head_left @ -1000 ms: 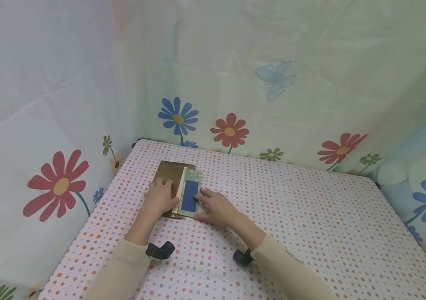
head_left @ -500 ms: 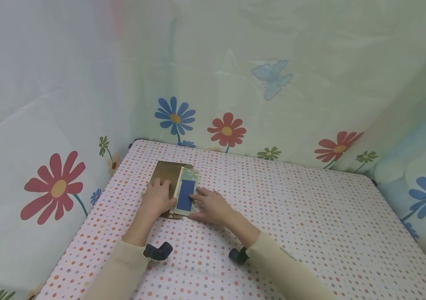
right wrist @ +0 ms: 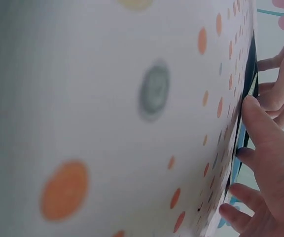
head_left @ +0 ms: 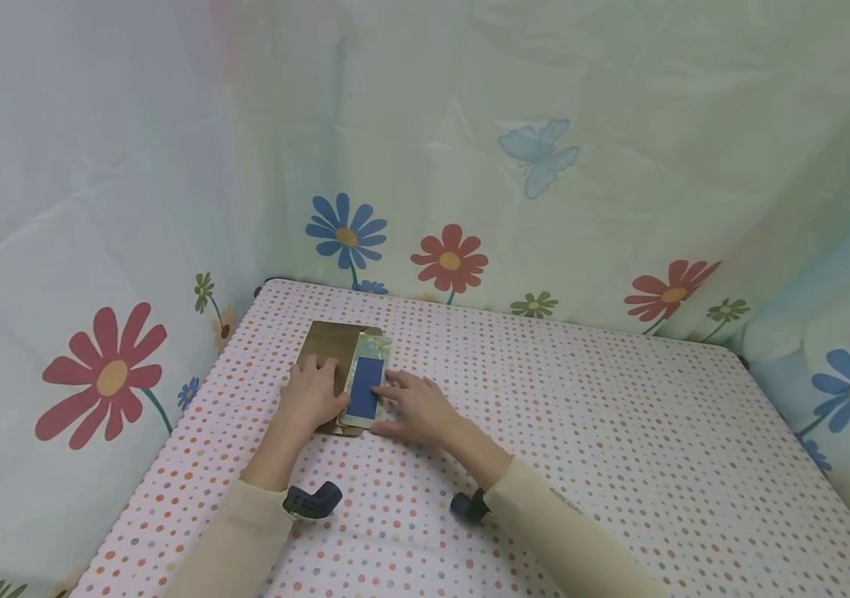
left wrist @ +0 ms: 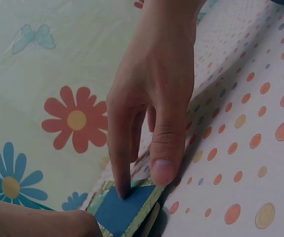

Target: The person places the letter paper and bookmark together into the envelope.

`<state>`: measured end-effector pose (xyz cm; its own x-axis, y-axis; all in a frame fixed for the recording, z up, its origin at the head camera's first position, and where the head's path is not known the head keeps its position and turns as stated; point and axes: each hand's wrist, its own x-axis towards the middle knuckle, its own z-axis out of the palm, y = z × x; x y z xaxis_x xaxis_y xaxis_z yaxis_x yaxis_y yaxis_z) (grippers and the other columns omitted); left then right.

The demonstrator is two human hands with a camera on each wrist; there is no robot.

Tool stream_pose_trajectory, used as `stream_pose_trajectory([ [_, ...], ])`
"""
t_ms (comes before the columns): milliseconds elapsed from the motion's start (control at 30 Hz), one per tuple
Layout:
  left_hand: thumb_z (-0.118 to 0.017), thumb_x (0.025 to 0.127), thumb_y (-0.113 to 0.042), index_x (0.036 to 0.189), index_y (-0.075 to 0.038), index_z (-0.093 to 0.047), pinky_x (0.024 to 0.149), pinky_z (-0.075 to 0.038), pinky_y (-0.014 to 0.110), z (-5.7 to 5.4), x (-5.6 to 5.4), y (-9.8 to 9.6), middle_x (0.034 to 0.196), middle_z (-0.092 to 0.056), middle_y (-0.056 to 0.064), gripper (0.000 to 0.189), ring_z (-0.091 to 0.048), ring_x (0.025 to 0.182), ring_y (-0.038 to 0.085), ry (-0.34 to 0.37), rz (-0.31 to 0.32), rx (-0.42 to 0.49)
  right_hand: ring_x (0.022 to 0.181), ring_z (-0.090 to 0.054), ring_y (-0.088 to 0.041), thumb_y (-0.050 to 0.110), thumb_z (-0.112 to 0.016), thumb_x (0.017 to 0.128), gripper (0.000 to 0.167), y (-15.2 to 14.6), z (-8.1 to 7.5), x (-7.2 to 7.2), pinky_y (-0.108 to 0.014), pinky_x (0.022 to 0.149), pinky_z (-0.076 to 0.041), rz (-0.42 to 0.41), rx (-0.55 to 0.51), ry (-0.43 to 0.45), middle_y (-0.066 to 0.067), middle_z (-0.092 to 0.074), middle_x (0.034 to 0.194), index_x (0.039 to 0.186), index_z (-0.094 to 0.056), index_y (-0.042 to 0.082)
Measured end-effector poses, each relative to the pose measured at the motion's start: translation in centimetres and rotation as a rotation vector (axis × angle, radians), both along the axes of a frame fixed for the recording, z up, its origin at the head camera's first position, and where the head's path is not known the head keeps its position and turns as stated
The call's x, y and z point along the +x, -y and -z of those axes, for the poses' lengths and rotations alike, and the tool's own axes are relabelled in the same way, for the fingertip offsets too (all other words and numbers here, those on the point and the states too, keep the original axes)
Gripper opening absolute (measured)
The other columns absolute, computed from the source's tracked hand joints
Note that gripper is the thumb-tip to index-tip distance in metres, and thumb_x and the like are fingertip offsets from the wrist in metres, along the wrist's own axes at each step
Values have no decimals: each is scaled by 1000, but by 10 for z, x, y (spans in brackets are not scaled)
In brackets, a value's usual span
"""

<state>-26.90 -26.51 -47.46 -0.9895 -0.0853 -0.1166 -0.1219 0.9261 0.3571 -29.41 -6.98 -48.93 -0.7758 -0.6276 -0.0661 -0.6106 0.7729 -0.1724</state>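
Observation:
A flat gold-brown piece with rounded corners (head_left: pixel 331 340) lies on the table in the head view. Along its right side sits a slim pale-green patterned card-like piece with a dark blue panel (head_left: pixel 365 388), overlapping it. My left hand (head_left: pixel 310 397) rests on the gold-brown piece, fingers spread, thumb at the slim piece's left edge. From the right, my right hand (head_left: pixel 421 411) touches the slim piece. In the left wrist view an index fingertip of the right hand (left wrist: pixel 152 94) presses the blue panel, its thumb at the piece's edge.
A white cloth with colored dots (head_left: pixel 559 432) covers the table. Flower-printed curtains (head_left: pixel 425 149) hang close behind it and on both sides. Black wrist devices (head_left: pixel 313 501) sit below both hands.
The slim piece has slid a little left over the gold-brown piece, narrowing the pale strip between them. My right hand has moved left with it; the left hand stays on the gold-brown piece.

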Motion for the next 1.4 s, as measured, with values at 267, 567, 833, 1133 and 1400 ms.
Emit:
stream_pose_trajectory([
  [267, -63, 86, -35, 142, -10, -41, 94, -36, 69, 0, -1, 1, 144, -33, 23, 66, -32, 132, 49, 4, 2, -2, 140, -34, -26, 63, -58, 82, 67, 3, 0, -1, -51, 110, -31, -46, -8, -7, -6, -36, 152, 138, -50, 28],
  [567, -63, 86, -34, 140, -10, -43, 96, -35, 69, 0, 0, 0, 142, -36, 23, 63, -34, 130, 48, -4, 5, 0, 140, -34, -25, 63, -55, 84, 65, 11, -2, -2, -51, 110, -32, -63, 15, -21, -7, -36, 151, 139, -50, 28],
  [833, -64, 86, -35, 140, -10, -43, 95, -36, 69, 0, 0, 0, 141, -36, 23, 63, -34, 130, 48, -5, 5, -1, 140, -34, -25, 62, -55, 85, 66, 12, -1, -2, -49, 112, -30, -52, -26, 15, -8, -34, 152, 140, -47, 27],
  [1133, -64, 85, -34, 140, -9, -42, 95, -36, 68, 0, 0, -1, 142, -36, 23, 64, -34, 131, 48, -10, 9, -6, 140, -34, -23, 53, -56, 89, 66, 7, 0, -4, -46, 113, -29, -53, -51, 74, -6, -33, 154, 145, -41, 20],
  [1400, -64, 86, -34, 140, -9, -42, 96, -35, 69, -1, 1, -1, 142, -35, 23, 64, -33, 131, 47, 2, -2, -6, 140, -35, -20, 53, -56, 89, 64, 13, -2, -3, -47, 112, -31, -75, -28, 38, -5, -37, 151, 143, -44, 21],
])
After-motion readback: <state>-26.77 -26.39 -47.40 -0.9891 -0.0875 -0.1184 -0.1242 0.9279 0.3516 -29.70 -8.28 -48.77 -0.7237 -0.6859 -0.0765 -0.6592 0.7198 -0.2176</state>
